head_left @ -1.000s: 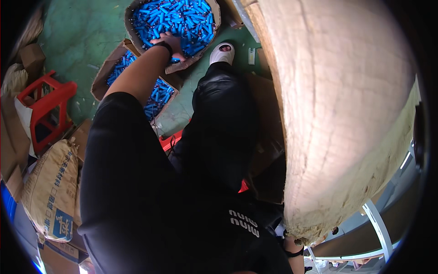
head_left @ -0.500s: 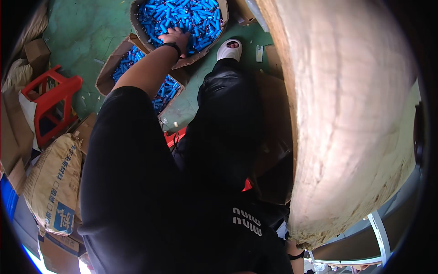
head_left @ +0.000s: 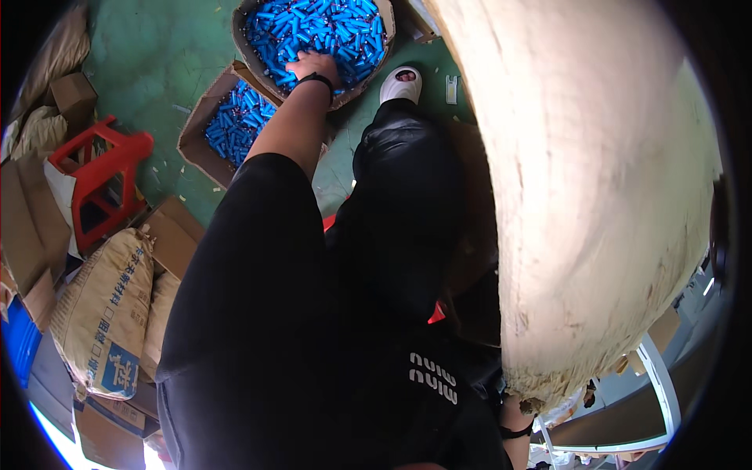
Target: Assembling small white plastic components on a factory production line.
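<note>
My left hand [head_left: 315,67] is in the upper carton [head_left: 385,47], pressed into a heap of small blue cylinders [head_left: 317,27]. Its fingers are drawn together and curl down among the pieces, so the fingertips are partly hidden. A black band circles that wrist. Just below and to the left, a second carton [head_left: 190,141] holds more of the same blue pieces, partly covered by my left forearm. My right forearm [head_left: 517,429], also banded, shows at the lower right; the hand itself is hidden behind the pale tabletop edge [head_left: 540,395].
A large, pale, worn tabletop [head_left: 595,196] fills the right side. On the left are a red plastic stool [head_left: 117,168], a filled brown sack [head_left: 106,305] and cardboard boxes [head_left: 172,239]. My white shoe [head_left: 401,86] stands on the green floor beside the upper carton.
My left hand's fingers, spread over the blue cylinders before, are now drawn closer together in the heap. The whole view has shifted slightly, with the cartons and stool a little further right.
</note>
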{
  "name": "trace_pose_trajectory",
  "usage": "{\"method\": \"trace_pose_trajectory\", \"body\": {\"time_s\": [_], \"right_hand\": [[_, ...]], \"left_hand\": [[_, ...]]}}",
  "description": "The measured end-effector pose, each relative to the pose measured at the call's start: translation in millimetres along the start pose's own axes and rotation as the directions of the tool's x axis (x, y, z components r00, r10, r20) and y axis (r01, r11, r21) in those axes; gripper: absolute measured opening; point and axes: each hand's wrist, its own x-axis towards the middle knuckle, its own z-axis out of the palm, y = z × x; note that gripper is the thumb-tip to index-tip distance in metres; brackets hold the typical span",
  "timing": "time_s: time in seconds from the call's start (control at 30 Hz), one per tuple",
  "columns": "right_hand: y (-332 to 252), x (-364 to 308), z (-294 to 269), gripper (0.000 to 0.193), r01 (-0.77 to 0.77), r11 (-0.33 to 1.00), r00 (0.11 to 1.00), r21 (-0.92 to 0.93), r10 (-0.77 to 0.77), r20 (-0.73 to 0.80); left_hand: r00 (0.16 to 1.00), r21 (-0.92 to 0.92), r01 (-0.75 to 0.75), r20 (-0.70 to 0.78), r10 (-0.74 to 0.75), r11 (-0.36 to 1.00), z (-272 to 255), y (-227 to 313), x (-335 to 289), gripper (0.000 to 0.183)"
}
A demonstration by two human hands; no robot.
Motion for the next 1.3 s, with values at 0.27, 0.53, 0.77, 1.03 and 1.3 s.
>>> {"method": "trace_pose_trajectory", "body": {"time_s": [0.27,0.53,0.77,1.03,1.3], "right_hand": [[8,4,9,0.045,0.006,0.999,0.998,0.046,-0.003,-0.059],[-43,22,-41,0.045,-0.070,0.992,0.986,0.109,0.052,0.161],[-28,19,-18,0.046,0.080,0.993,0.995,0.084,-0.084,0.047],[-38,47,0,0.045,0.104,0.991,0.952,0.084,-0.075,-0.297],[-58,132,-30,0.074,0.176,0.813,0.673,0.555,0.312,-0.671]], "left_hand": [[0.988,-0.068,0.059,0.146,-0.049,0.996,-7,5,-6,0.086],[0.999,-0.110,0.049,0.021,-0.047,0.993,2,2,6,0.068],[0.999,-0.122,0.009,0.053,-0.003,0.992,-3,2,4,0.061],[0.999,-0.212,-0.028,0.027,0.034,0.977,-8,-12,-5,0.050],[0.993,-0.642,-0.101,-0.115,0.035,0.760,24,-50,48,0.051]]}}
